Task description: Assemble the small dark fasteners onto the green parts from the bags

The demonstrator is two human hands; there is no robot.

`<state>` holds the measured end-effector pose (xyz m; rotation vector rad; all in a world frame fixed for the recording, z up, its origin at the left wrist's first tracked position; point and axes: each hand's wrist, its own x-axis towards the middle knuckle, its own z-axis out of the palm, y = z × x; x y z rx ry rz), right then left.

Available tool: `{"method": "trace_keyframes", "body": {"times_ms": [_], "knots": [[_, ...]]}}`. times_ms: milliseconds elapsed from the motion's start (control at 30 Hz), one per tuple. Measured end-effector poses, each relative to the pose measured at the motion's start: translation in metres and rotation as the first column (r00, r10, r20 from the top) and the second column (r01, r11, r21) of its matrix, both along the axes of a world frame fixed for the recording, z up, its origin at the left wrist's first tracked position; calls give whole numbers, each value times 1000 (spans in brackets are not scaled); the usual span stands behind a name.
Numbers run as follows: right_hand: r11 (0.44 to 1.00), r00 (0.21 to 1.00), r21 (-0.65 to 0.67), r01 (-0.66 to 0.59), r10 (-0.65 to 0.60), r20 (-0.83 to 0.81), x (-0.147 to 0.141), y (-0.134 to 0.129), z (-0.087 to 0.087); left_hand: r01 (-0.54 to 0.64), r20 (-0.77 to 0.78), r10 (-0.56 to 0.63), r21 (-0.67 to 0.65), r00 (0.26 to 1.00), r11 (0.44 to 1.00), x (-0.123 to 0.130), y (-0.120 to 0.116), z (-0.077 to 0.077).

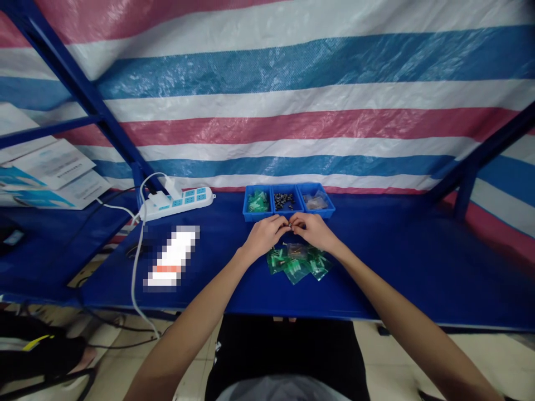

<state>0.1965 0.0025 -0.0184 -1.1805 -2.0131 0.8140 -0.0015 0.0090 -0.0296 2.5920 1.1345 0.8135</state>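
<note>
My left hand point(265, 234) and my right hand point(314, 229) meet just in front of the blue three-part bin point(247, 218). Their fingertips pinch together around a small dark part point(290, 225), too small to name and mostly covered by the fingers. Below the hands lie several green-tinted plastic bags point(295, 269) with thin pieces inside. A clear bag point(297, 250) with brass-coloured pins rests on top of them. In the bin, green bags point(258, 201) fill the left compartment, small dark parts point(283, 201) the middle one, and clear bags point(315, 200) the right one.
A white power strip point(179, 205) with plugs stands at the back left, its cable point(134, 273) hanging over the table's front edge. A blurred-out flat item point(174, 256) lies left of my arm. White boxes point(54, 167) are stacked far left, beside a blue metal frame point(111, 131).
</note>
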Motion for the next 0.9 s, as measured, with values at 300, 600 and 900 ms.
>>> {"method": "trace_keyframes", "body": {"times_ms": [300, 600, 900], "knots": [[997, 995, 72, -16, 9, 95, -1, -2, 2, -9, 40, 9, 2, 999, 1000, 0, -1, 3], [1000, 1000, -23, -4, 4, -2, 0, 2, 1, -10, 75, 9, 22, 997, 1000, 0, -1, 1], [998, 998, 68, -6, 2, 58, 0, -2, 9, 10, 87, -17, 85, 996, 996, 2, -2, 1]]}}
